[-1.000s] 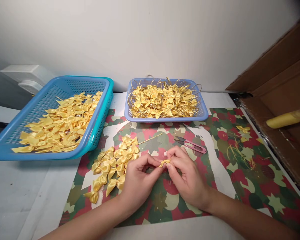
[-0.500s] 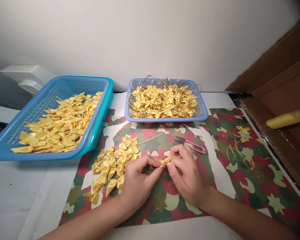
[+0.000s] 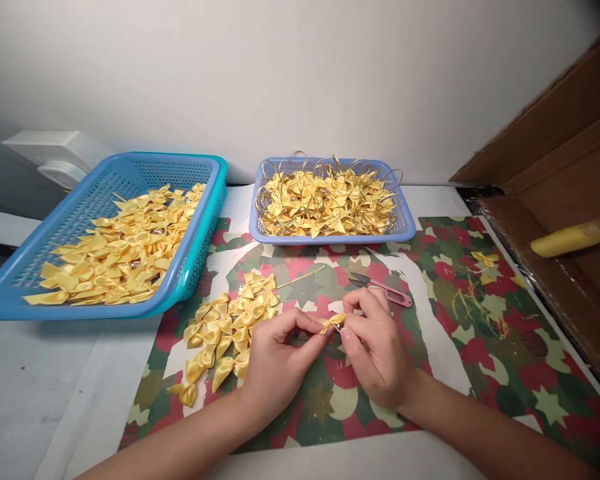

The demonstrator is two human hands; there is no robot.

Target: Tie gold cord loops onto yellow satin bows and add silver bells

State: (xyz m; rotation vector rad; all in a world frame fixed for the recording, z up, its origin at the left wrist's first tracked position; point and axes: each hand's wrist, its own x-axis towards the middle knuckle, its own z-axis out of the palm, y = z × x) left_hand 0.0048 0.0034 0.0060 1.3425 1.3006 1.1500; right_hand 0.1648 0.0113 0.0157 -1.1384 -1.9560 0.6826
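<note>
A small yellow satin bow point(image 3: 333, 321) sits between my two hands, above the patterned mat. My left hand point(image 3: 285, 357) is closed, pinching the bow's left end between thumb and fingertips. At its right end, my right hand point(image 3: 375, 347) is closed too, thumb and forefinger together at the bow. A thin pale strand shows between the bow and my right thumb; its far end is hidden by the fingers. Beside my left hand lies a cluster of yellow bows point(image 3: 220, 330), with a thin gold cord point(image 3: 301, 277) sticking out. Pink-handled thread snips point(image 3: 393, 295) lie just beyond my right hand.
At the left stand stacked blue and teal baskets point(image 3: 93, 312) holding yellow bows. A smaller blue basket point(image 3: 330, 239) at the back holds bows with gold cord loops. Thread scraps point(image 3: 480, 313) and a loose bow point(image 3: 486, 259) lie right, near a cardboard box point(image 3: 555, 133).
My right thumb and forefinger have shifted slightly right, uncovering more of the bow and a thin strand. My left hand keeps its pinch in nearly the same place.
</note>
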